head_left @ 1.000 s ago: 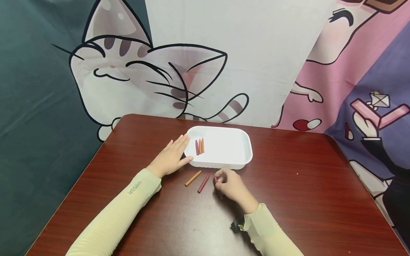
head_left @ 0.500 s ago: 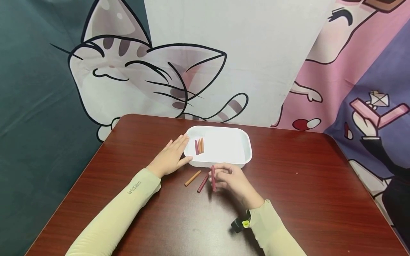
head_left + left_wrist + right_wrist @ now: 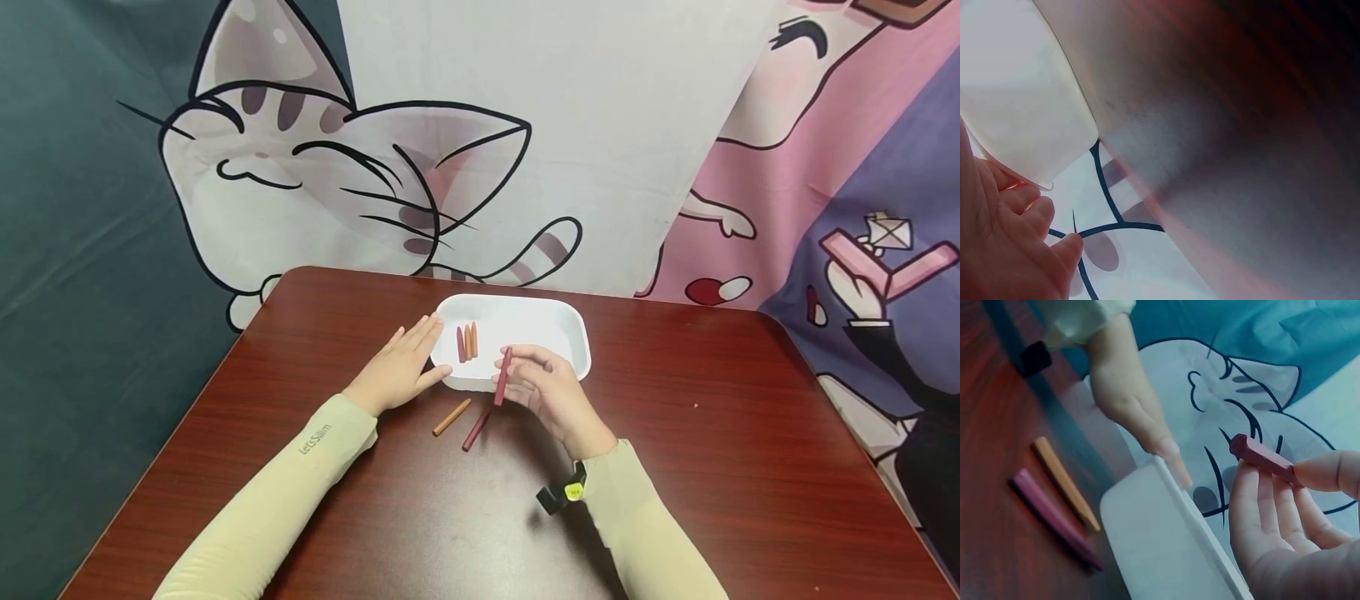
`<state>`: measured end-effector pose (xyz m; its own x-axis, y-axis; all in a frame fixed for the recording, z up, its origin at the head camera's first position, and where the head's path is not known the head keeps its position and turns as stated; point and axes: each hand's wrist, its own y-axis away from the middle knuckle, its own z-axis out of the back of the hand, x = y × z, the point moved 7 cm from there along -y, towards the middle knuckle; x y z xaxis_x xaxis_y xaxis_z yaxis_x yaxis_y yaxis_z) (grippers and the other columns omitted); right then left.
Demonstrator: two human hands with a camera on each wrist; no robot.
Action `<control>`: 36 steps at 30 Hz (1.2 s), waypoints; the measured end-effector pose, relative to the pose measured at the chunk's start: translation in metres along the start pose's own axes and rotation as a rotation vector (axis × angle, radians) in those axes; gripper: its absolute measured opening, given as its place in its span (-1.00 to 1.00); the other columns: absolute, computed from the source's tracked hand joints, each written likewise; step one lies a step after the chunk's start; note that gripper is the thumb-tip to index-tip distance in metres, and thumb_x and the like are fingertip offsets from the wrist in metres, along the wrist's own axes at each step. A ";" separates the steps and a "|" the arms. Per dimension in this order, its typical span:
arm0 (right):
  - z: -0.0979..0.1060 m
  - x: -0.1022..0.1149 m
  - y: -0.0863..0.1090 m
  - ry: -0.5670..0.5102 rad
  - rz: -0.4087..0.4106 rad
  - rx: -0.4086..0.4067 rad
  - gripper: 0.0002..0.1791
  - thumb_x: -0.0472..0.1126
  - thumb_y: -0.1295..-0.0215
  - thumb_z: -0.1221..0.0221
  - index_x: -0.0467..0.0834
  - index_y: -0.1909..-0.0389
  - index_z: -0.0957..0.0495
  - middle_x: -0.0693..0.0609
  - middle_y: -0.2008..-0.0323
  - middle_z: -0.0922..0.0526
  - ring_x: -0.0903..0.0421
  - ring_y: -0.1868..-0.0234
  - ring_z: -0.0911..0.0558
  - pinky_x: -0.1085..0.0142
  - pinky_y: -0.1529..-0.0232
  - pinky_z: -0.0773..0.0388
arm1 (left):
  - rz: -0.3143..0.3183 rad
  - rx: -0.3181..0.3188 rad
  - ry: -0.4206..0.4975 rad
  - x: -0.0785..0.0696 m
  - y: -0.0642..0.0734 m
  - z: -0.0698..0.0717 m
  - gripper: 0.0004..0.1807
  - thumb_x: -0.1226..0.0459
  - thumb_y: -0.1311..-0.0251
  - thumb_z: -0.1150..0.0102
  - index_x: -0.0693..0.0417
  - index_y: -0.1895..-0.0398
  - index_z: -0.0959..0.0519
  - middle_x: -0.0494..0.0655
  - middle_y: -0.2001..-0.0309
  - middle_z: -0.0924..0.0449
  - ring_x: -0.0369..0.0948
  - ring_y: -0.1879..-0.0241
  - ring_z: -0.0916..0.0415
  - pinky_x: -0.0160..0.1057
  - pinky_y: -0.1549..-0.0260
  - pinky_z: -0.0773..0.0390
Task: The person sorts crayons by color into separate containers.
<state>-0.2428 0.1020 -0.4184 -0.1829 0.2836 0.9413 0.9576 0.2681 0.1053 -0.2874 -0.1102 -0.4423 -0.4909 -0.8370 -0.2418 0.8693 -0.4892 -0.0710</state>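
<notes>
My right hand (image 3: 555,392) pinches a dark red crayon (image 3: 1263,459) between thumb and fingers, raised over the near rim of a white tray (image 3: 532,333). My left hand (image 3: 397,367) lies with straight fingers against the tray's left end, the thumb at the near left corner. Inside the tray, at its left side, a dark red crayon (image 3: 461,344) and two orange-brown crayons (image 3: 471,342) lie side by side. On the table in front of the tray are an orange-brown crayon (image 3: 452,417) and another dark red crayon (image 3: 476,430). The left wrist view shows curled-looking fingertips (image 3: 1038,215) by the tray.
The tray stands near the far edge of a reddish-brown wooden table (image 3: 712,467). Behind it hangs a cloth backdrop (image 3: 600,150) with cartoon cats. A black wrist camera (image 3: 555,497) sits below my right sleeve.
My right hand has lifted the dark red crayon from the table and carried it forward and up to the tray's near rim. The left hand stays where it was.
</notes>
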 end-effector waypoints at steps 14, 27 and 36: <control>0.007 0.024 -0.052 0.008 -0.063 -0.120 -0.67 -0.38 -0.41 -0.08 -0.33 -0.15 -0.51 -0.04 0.14 -0.65 0.07 0.17 -0.70 0.20 0.06 -0.69 | -0.003 -0.015 -0.027 -0.002 -0.001 0.002 -0.08 -0.23 -0.47 0.12 0.21 -0.62 0.01 0.04 -0.61 0.04 -0.04 -0.61 0.17 0.11 -0.52 0.04; 0.008 0.003 -0.094 0.346 -0.224 -0.214 -0.67 -0.34 -0.36 -0.19 -0.29 -0.12 -0.57 -0.08 0.00 -0.60 0.03 0.09 -0.60 0.15 -0.02 -0.65 | 0.003 -0.011 -0.026 0.000 0.001 0.001 -0.08 -0.23 -0.47 0.14 0.20 -0.62 0.01 0.03 -0.62 0.05 -0.05 -0.61 0.20 0.10 -0.52 0.04; 0.019 -0.013 -0.111 0.412 -0.259 -0.283 -0.63 -0.39 -0.37 -0.14 -0.33 -0.18 -0.55 -0.14 0.06 -0.59 0.04 0.16 -0.61 0.17 -0.01 -0.68 | 0.007 -0.003 -0.022 0.000 0.002 0.000 -0.09 -0.23 -0.48 0.14 0.20 -0.62 0.01 0.04 -0.62 0.04 -0.05 -0.61 0.20 0.10 -0.52 0.06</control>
<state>-0.3512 0.0862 -0.4488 -0.3719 -0.1569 0.9149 0.9259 0.0079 0.3777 -0.2859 -0.1106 -0.4424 -0.4860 -0.8455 -0.2214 0.8728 -0.4828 -0.0722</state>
